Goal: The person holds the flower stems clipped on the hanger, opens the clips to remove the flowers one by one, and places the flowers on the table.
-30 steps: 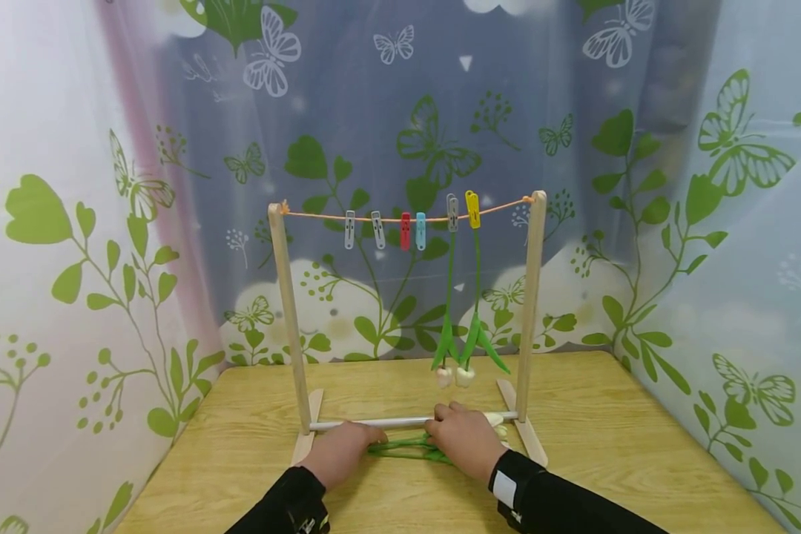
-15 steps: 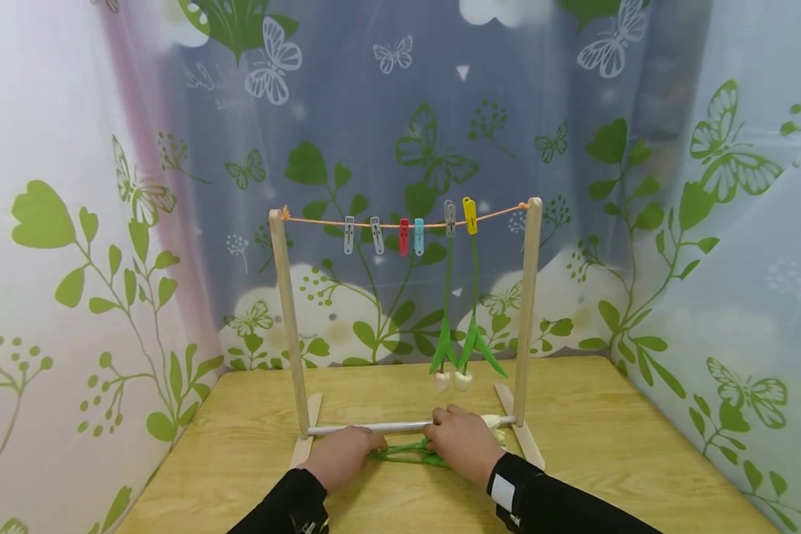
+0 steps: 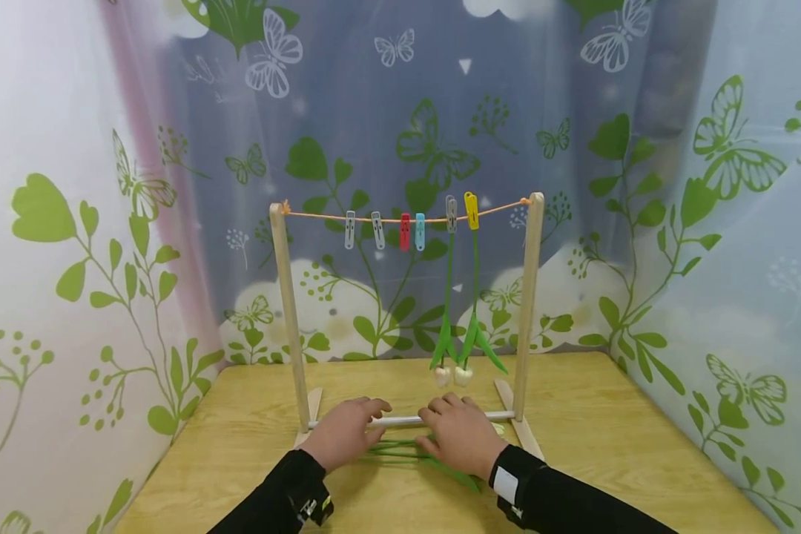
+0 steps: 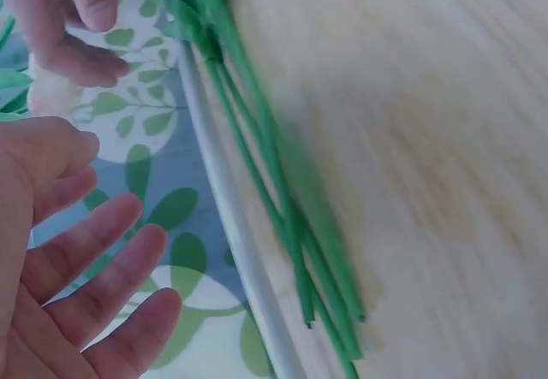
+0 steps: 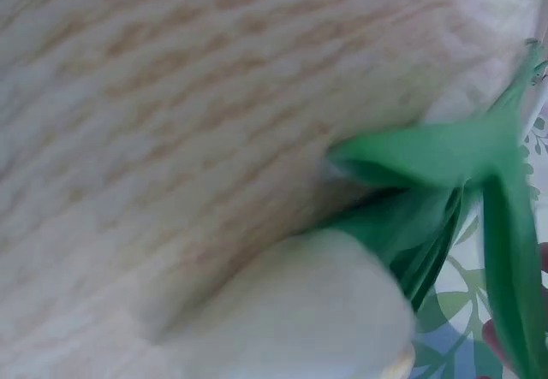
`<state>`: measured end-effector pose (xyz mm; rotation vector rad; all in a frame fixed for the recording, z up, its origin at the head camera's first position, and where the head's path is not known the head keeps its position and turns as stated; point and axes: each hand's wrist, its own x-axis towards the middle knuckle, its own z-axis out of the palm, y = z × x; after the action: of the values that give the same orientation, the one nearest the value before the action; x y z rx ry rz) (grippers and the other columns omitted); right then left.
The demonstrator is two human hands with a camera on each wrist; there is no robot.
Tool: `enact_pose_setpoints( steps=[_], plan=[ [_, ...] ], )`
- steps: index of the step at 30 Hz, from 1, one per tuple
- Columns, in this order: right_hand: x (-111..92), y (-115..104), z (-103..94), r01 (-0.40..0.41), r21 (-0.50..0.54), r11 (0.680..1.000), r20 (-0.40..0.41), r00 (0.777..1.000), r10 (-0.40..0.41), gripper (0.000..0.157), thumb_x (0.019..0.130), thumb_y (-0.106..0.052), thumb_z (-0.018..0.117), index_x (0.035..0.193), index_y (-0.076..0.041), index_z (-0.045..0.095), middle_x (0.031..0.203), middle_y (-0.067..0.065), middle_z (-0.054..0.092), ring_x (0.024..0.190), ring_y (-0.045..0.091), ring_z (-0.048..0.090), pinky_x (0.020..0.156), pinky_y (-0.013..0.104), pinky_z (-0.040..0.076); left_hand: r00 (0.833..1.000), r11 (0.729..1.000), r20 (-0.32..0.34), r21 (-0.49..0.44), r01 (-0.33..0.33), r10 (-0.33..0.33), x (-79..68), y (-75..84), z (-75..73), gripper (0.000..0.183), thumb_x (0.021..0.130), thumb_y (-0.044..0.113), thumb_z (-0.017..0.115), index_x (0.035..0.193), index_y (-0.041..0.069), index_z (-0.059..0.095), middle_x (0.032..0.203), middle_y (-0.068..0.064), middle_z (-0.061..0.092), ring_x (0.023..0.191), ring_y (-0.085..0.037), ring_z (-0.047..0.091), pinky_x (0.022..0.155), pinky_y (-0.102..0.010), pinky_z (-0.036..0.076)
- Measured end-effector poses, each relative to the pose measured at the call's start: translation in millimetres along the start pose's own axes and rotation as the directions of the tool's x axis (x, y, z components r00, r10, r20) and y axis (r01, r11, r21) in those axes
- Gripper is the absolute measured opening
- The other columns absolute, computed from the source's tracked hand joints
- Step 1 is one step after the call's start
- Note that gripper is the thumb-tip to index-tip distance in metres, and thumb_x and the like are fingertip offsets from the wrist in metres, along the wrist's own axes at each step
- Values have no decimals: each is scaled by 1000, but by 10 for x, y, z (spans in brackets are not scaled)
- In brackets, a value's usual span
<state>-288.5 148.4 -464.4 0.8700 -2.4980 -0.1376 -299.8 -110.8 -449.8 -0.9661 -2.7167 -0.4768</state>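
Observation:
Several artificial tulips with green stems (image 3: 400, 449) lie on the table below both hands. In the left wrist view their stems (image 4: 282, 199) cross loosely beside a pale rod (image 4: 224, 195). My left hand (image 3: 343, 432) hovers over the stem ends, fingers spread and holding nothing. My right hand (image 3: 463, 436) is over the leafy end, its fingers loosely bent with no stem visibly gripped. A white tulip head (image 5: 300, 310) and green leaves (image 5: 428, 152) fill the lower part of the right wrist view, blurred. The right hand hides most blooms from the head view.
A wooden frame (image 3: 529, 311) carries an orange cord (image 3: 320, 216). Grey, red (image 3: 404, 231), blue (image 3: 420, 231) and yellow (image 3: 472, 211) clothespins hang on it. Two tulips (image 3: 463, 376) dangle upside down at its right. Printed curtains surround the wooden table (image 3: 587, 415).
My left hand has come off the stem ends and its fingers have opened. My right hand's fingers have loosened. The flowers' stems and leaves have shifted on the table, a leaf now pointing toward the front.

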Motion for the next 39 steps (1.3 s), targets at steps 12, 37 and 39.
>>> enact_pose_setpoints(
  steps=[12, 37, 39],
  plan=[
    [-27, 63, -134, 22, -30, 999, -11, 1000, -22, 44, 99, -58, 53, 118, -22, 70, 108, -2, 68, 96, 19, 64, 77, 41, 59, 995, 979, -59, -194, 63, -76, 210, 181, -265, 36, 101, 31, 61, 136, 25, 57, 128, -1, 63, 112, -21, 64, 90, -33, 55],
    [-154, 196, -137, -7, -7, 1000, 8, 1000, 7, 38, 99, -53, 56, 116, -22, 71, 103, -2, 69, 87, 20, 63, 72, 43, 59, 984, 885, -89, -455, 97, -154, 1021, 487, -865, 42, 104, 37, 55, 144, 28, 49, 138, 2, 57, 128, -16, 54, 100, -33, 48],
    [-165, 204, -137, -8, -8, 1000, 7, 1000, 8, 37, 99, -52, 56, 116, -23, 72, 103, -2, 69, 86, 20, 63, 71, 41, 58, 982, 862, -93, -498, 95, -162, 1090, 518, -899, 41, 104, 38, 54, 144, 30, 48, 139, 3, 56, 128, -14, 53, 99, -33, 49]
  ],
)
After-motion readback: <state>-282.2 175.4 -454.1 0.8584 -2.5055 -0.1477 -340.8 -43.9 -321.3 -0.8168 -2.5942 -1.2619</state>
